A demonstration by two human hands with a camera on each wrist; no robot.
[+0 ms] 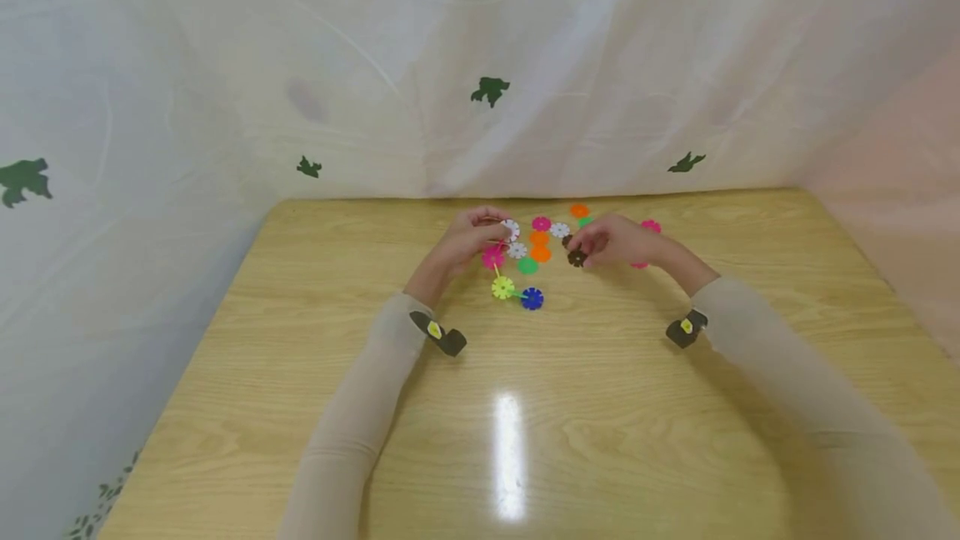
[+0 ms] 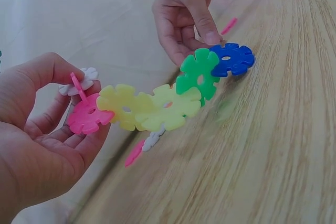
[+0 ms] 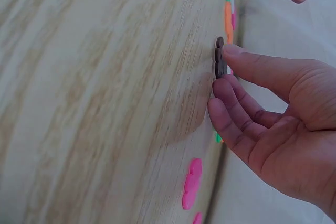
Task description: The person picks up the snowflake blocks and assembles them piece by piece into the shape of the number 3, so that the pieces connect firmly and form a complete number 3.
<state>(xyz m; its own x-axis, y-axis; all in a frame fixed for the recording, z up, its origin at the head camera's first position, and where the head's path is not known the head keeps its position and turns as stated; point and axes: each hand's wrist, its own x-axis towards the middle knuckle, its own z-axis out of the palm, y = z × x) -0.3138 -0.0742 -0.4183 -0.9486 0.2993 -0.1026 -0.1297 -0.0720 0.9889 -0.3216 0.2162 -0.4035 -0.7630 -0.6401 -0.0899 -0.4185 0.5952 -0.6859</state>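
My left hand (image 1: 472,238) holds one end of a chain of slotted, flower-shaped plastic discs. In the left wrist view the chain runs from a white disc (image 2: 86,78) at the fingers through a pink disc (image 2: 86,119), two yellow discs (image 2: 173,111) and a green disc (image 2: 198,77) to a blue disc (image 2: 235,60) at its free end. My right hand (image 1: 618,240) is low over the table on the other side. Between its thumb and fingertips it pinches a brown disc (image 3: 219,59). Another brown disc (image 1: 567,241) is partly hidden beside that hand.
Loose discs lie between the hands: a green disc (image 1: 528,266), orange discs (image 1: 541,253), a white disc (image 1: 559,230) and a pink disc (image 1: 542,224). Behind the right hand is a pink disc (image 1: 651,226). A pale curtain (image 1: 375,107) hangs along the wooden table's (image 1: 600,407) far edge.
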